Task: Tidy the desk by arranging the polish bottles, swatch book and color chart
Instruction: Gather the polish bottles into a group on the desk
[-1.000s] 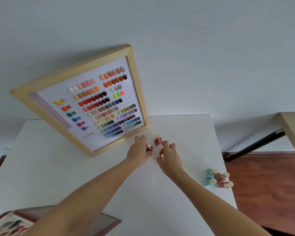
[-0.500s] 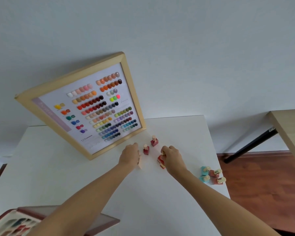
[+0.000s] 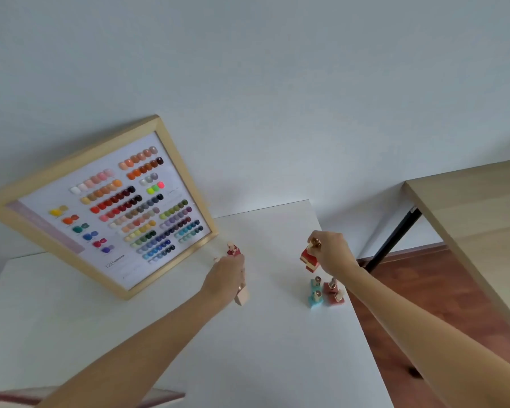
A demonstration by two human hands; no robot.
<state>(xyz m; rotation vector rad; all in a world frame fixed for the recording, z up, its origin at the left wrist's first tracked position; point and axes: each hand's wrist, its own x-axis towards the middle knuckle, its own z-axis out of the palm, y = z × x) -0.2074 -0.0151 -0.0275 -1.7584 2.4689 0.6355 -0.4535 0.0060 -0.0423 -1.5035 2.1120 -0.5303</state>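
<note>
1. Swatch book (image 3: 86, 396) lies nearest the camera, at the lower edge of the view and well behind both hands, partly hidden by the left forearm; whether it is open or closed cannot be told.
2. The left hand (image 3: 226, 279) hangs over the worktop (image 3: 277, 348) with its grip curled around a pale beige bottle (image 3: 242, 295) that juts out below the palm, while a dark red bottle (image 3: 233, 251) shows at its fingertips. Whether that red one is pinched or only touched cannot be told.
3. Right of that grip, the right hand (image 3: 331, 256) has its grip pinched on the gold cap of red bottles (image 3: 308, 259), carried clear of the surface; how many it holds cannot be told. Holding by the cap probably keeps them upright for setting down.
4. Just below the right grip stands a tight cluster (image 3: 326, 293) of two teal and two red bottles, upright near the worktop's right edge. The lifted bottles seem meant to join it, so the polishes end up in one group.
5. No tray or box is in view; the bottles rest directly on the worktop.
6. Beyond the left grip, the framed color chart (image 3: 109, 206) leans tilted against the wall at the worktop's back, facing the person, likely so its swatches stay readable.
7. A wooden table (image 3: 477, 219) sits well to the right, apart.
</note>
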